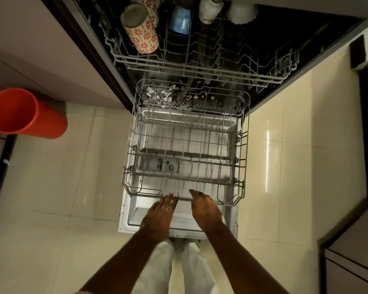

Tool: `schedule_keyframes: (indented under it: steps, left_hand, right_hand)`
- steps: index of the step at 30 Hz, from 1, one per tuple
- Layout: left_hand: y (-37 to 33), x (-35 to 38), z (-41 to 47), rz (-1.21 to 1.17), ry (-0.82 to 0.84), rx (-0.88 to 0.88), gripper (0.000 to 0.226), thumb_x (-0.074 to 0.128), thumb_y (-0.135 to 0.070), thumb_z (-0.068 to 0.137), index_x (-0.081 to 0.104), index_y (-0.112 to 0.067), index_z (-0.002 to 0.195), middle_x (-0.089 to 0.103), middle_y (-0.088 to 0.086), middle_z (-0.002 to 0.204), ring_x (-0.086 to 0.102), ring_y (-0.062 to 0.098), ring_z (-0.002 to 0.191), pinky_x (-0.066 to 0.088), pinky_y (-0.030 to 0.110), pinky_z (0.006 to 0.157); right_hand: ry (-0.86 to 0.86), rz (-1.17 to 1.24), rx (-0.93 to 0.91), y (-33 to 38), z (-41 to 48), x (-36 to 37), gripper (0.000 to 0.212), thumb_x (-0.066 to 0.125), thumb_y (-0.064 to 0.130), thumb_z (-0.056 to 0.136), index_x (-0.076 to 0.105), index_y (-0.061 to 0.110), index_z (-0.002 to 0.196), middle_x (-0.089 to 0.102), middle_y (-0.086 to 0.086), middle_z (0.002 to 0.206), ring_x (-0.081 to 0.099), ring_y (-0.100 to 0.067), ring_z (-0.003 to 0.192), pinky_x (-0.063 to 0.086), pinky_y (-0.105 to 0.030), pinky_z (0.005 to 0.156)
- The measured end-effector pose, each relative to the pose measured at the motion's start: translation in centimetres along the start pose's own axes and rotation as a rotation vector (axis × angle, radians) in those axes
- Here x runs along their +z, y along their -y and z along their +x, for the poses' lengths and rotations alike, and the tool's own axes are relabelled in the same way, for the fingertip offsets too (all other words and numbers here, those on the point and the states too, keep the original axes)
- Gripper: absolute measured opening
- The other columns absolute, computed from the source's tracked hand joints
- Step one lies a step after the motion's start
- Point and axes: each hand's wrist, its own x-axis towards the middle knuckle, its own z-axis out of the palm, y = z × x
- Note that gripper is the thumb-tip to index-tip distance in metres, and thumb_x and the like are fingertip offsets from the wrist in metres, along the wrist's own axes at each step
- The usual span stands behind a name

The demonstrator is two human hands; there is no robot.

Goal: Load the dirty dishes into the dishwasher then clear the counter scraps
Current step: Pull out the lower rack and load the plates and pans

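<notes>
Wire rack [185, 149] juts toward the person, floor tile [285, 166] both sides. Left hand [159, 213] rests flat-fingered on its front rim; right hand [206, 209] grip unclear.

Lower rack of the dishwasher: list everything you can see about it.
The lower rack is a grey wire basket, seemingly coated metal, with rows of upright tines and raised side walls. It sits level, pulled out over the open door, with its rear end under the upper rack. It holds no dishes; only small white scraps lie at its rear left. The left hand touches its front rim with straight fingers. The right hand meets the rim too, but its grip is unclear.
</notes>
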Motion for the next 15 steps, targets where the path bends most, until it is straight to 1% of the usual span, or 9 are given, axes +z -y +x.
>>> schedule_keyframes:
  steps: [1,2,4,6,8,9,11,13,15]
  left_hand:
    - [0.0,-0.9,-0.4,0.004,-0.025,-0.004,0.096,0.057,-0.016,0.096,-0.016,-0.019,0.158,-0.023,0.001,0.164,-0.010,0.024,0.156,0.004,0.038,0.127]
    - [-0.1,-1.9,-0.7,0.004,-0.054,-0.008,0.093,0.056,-0.024,0.099,-0.016,-0.020,0.158,-0.022,0.001,0.164,-0.010,0.024,0.156,0.003,0.039,0.127]
    - [-0.2,-4.6,-1.8,-0.009,-0.132,-0.015,0.092,0.054,-0.038,0.100,-0.014,-0.023,0.159,-0.021,0.001,0.166,-0.011,0.025,0.155,0.005,0.044,0.127]
    - [-0.4,-7.7,-3.3,-0.002,-0.236,-0.013,0.094,0.056,-0.046,0.097,-0.010,-0.027,0.160,-0.015,0.002,0.168,-0.008,0.027,0.155,0.010,0.051,0.126]
    - [-0.7,-11.1,-5.6,0.029,-0.310,-0.023,0.095,0.056,-0.053,0.095,-0.011,-0.033,0.160,-0.012,0.005,0.169,-0.009,0.032,0.155,0.003,0.055,0.124]
    - [-0.9,-12.9,-6.8,0.042,-0.346,-0.031,0.095,0.053,-0.056,0.095,-0.014,-0.035,0.159,-0.016,0.005,0.168,-0.013,0.034,0.154,-0.003,0.055,0.122]
    - [-1.4,-16.4,-9.4,0.054,-0.419,-0.054,0.095,0.048,-0.063,0.095,-0.018,-0.036,0.158,-0.024,0.006,0.166,-0.020,0.036,0.152,-0.007,0.055,0.119]
    - [-1.9,-19.8,-12.3,0.051,-0.466,-0.074,0.092,0.038,-0.070,0.095,-0.020,-0.036,0.157,-0.028,0.005,0.165,-0.024,0.035,0.150,-0.007,0.056,0.120]
    - [-2.6,-22.7,-15.3,0.058,-0.515,-0.085,0.088,0.024,-0.078,0.093,-0.021,-0.037,0.156,-0.030,0.006,0.164,-0.027,0.035,0.149,-0.010,0.056,0.119]
  right_hand:
    - [-0.018,0.008,0.004,0.4,-0.4,-0.8,0.051,0.047,0.029,0.107,0.039,0.019,0.156,0.051,-0.009,0.153,0.050,-0.029,0.140,0.045,-0.042,0.114]
    - [-0.046,0.003,0.002,1.0,-0.9,-1.9,0.058,0.045,0.037,0.108,0.030,0.020,0.161,0.037,-0.008,0.164,0.034,-0.029,0.152,0.032,-0.044,0.124]
    - [-0.093,0.003,-0.009,2.1,-2.0,-4.3,0.069,0.034,0.053,0.108,0.013,0.021,0.165,0.010,-0.006,0.172,0.008,-0.028,0.160,0.012,-0.048,0.130]
    - [-0.125,-0.002,-0.015,3.4,-3.3,-7.1,0.077,0.022,0.065,0.104,0.001,0.023,0.165,-0.008,-0.003,0.172,-0.009,-0.026,0.159,0.000,-0.050,0.129]
    - [-0.182,-0.017,-0.050,4.9,-4.9,-10.4,0.079,0.016,0.070,0.102,-0.001,0.025,0.165,-0.012,-0.001,0.172,-0.015,-0.024,0.158,-0.006,-0.051,0.128]
    - [-0.209,-0.016,-0.073,5.8,-5.9,-12.4,0.079,0.015,0.070,0.102,-0.001,0.025,0.165,-0.012,0.000,0.172,-0.017,-0.023,0.158,-0.008,-0.051,0.128]
    - [-0.240,-0.014,-0.114,7.4,-7.8,-16.0,0.078,0.017,0.071,0.103,-0.003,0.028,0.165,-0.015,0.002,0.172,-0.023,-0.019,0.157,-0.011,-0.050,0.127]
    - [-0.269,-0.012,-0.152,8.9,-9.8,-19.6,0.078,0.017,0.072,0.103,-0.006,0.030,0.164,-0.021,0.004,0.170,-0.029,-0.017,0.154,-0.015,-0.049,0.126]
    - [-0.311,-0.005,-0.197,10.4,-11.7,-22.8,0.080,0.015,0.075,0.101,-0.005,0.030,0.164,-0.024,0.004,0.170,-0.030,-0.017,0.154,-0.014,-0.050,0.126]
